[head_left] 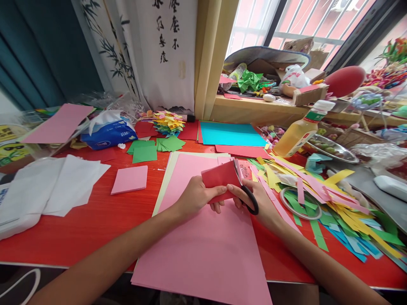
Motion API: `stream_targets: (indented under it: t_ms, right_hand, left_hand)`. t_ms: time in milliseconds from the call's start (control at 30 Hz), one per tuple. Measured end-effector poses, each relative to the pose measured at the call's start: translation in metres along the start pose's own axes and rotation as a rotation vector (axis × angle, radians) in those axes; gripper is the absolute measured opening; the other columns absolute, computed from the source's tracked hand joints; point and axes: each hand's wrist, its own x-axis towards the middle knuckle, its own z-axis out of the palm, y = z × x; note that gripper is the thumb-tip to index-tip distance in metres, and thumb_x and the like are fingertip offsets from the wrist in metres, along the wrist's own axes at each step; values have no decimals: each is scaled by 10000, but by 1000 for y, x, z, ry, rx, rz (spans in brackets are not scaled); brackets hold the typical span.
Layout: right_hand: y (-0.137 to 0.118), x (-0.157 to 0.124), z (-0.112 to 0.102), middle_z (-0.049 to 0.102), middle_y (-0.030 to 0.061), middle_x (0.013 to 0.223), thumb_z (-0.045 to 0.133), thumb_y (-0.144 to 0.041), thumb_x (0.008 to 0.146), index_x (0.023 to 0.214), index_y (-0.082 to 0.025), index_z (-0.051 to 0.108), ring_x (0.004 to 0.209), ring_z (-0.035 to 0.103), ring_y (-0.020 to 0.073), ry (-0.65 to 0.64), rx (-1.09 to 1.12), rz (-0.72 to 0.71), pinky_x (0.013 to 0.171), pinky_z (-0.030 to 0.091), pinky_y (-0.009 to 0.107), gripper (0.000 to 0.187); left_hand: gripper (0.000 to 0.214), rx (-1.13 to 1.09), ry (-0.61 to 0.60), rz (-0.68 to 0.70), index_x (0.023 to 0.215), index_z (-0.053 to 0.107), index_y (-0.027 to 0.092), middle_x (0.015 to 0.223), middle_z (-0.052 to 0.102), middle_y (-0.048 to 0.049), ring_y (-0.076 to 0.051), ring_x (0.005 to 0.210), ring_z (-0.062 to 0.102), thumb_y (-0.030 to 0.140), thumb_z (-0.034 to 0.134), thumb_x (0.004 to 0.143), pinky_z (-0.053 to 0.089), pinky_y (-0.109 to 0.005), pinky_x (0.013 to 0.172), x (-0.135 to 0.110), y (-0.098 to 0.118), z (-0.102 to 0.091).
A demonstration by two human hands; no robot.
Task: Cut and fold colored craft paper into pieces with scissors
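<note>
My left hand [197,195] pinches a folded piece of red paper [219,174] by its lower left part, thumb on top. In my right hand [257,201] is a pair of scissors [250,199] with black handles, its blades along the right edge of the red paper. The right fingertips also touch the paper near the left thumb. Whether the blades are parted is hard to make out. Both hands are above a large pink sheet [203,254], which lies over a pale yellow-green sheet. Left of it sits a stack of pink squares [129,178].
Green squares [144,151], a blue sheet [230,133] and a blue tissue pack [108,129] lie farther back. On the right are colored paper strips [352,220], a tape roll [300,203] and a tilted bottle [300,129]. White tissues [74,186] lie at left.
</note>
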Motion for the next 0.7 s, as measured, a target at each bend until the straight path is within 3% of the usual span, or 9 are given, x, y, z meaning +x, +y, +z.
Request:
stream_targets:
  t_ms: [200,467,700]
  right_hand:
    - [-2,2,-2,529,-15,497,528,-511,761,622,-186,454,456,501,116,-69,39,32,421,331,214,361]
    - [2,0,0,468,-40,435,542,-517,747,543,-193,358,373,422,81,20,-2,1,393,311,211,426]
    - [2,2,0,472,-32,471,549,-536,730,604,-199,374,427,500,117,-29,94,58,393,316,215,400]
  left_hand:
    - [217,-51,-51,8,666,618,116,506,592,-11,-113,429,554,268,519,785,467,-239,472,-1,2,1]
    - [247,-18,-10,-5,647,603,109,522,597,-27,-119,430,559,298,522,783,488,-265,520,0,-1,0]
    - [250,-26,-53,-12,619,614,119,502,599,-19,-114,424,554,281,519,783,466,-239,476,-1,1,2]
